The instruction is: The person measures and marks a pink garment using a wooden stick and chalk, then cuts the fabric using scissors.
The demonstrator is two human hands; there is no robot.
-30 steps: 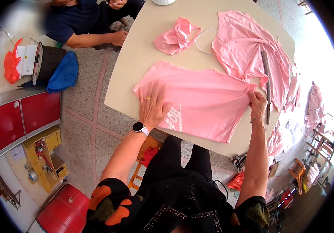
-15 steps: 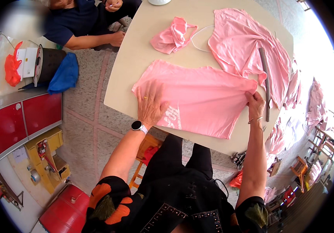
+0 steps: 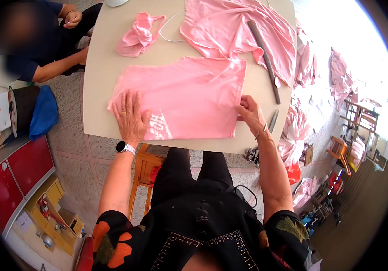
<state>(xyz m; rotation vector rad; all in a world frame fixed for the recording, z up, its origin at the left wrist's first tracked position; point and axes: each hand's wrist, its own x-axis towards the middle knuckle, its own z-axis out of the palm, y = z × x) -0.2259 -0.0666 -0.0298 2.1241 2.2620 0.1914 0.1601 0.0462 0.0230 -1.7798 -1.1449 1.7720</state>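
Observation:
A pink fabric piece [image 3: 189, 97] with a white print near its lower left lies spread on the table in front of me. My left hand [image 3: 131, 118] rests flat on its left part, fingers stretched out. At the right edge, my right hand [image 3: 251, 113] has its fingers bent and pinches the fabric's border; the fingertips are partly hidden. Beyond the flat piece, a larger rumpled pink cloth [image 3: 216, 31] touches its far right corner. A dark flat bar [image 3: 265, 61] lies across that cloth. A crumpled pink scrap [image 3: 140, 36] sits at the far left.
The cream table [image 3: 97, 90] has a pointed metal tool [image 3: 273, 120] near my right wrist and a white cord [image 3: 163, 34] at the back. Another person [image 3: 51, 67] sits at the far left. Pink cloth heaps [image 3: 295, 128] lie to the right; a wooden stool [image 3: 143, 169] stands below the table edge.
The view has shifted, so the table sits further left. The fabric's right side, earlier drawn toward a corner, now lies straighter and flatter. My right hand has moved down along that edge.

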